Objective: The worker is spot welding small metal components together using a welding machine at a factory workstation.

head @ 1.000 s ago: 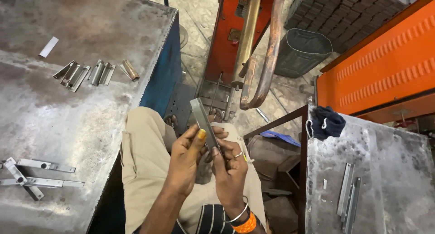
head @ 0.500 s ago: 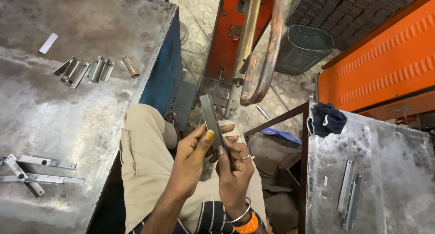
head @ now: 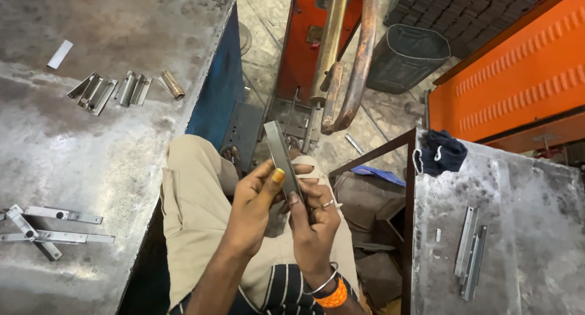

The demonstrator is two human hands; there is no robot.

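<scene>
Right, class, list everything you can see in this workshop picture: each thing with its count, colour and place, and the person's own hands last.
Long flat grey metal strip: one, held in both hands.
Short folded metal channels: about six, silver, left table, far side.
Latch-like metal bars: about four, silver, left table, near edge.
Metal strips: about three, grey, right table.
Dark cloth bundle: one, right table corner.
Dark bin: one, floor.
Red machine: one, ahead.
Left hand; right hand: gripping the strip.

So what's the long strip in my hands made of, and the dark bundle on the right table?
The strip, pinched by the left hand and right hand, looks like bare grey sheet metal, probably steel: dull sheen, crisp folded edges. The bundle looks like soft dark cloth, crumpled, with a pale loop.
</scene>
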